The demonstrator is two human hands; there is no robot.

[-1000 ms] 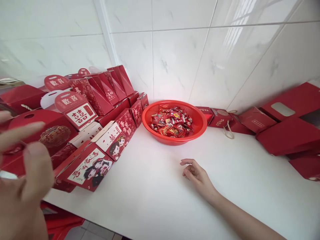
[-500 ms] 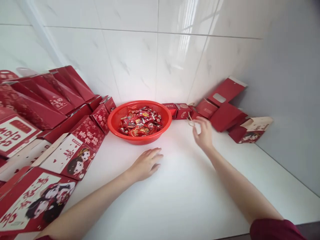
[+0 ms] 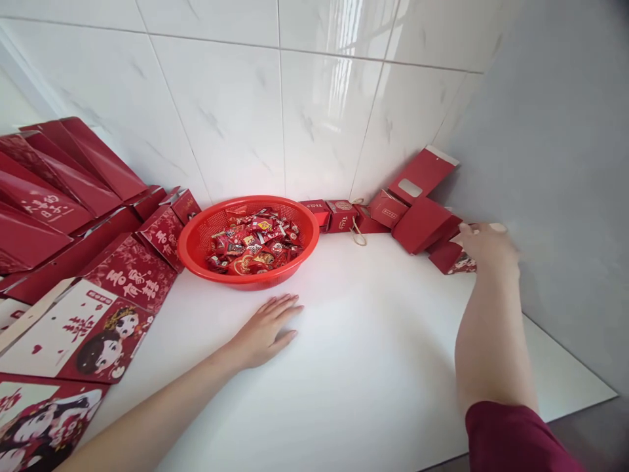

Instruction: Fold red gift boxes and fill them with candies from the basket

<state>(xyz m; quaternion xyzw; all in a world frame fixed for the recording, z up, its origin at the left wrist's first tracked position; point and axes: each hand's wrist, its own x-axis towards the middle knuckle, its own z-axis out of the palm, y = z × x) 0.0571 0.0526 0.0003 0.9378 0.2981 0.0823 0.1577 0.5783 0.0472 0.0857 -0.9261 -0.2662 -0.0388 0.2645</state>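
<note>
The white bench (image 3: 344,393) carries crowded red gift boxes (image 3: 130,272) at the left, with a red plastic basket (image 3: 248,282) just beside them near the tiled wall. More red cartons (image 3: 422,226) lean together at the right. The right hand (image 3: 491,246) has just swung out past them to the printed box (image 3: 464,264) at the row's end, which seems to make that box the one being handled; whether its grip is closed, I cannot tell. The left hand (image 3: 263,334) rests palm down before the basket, grip apart, holding nothing. Wrapped candies (image 3: 263,239) lie inside the basket
</note>
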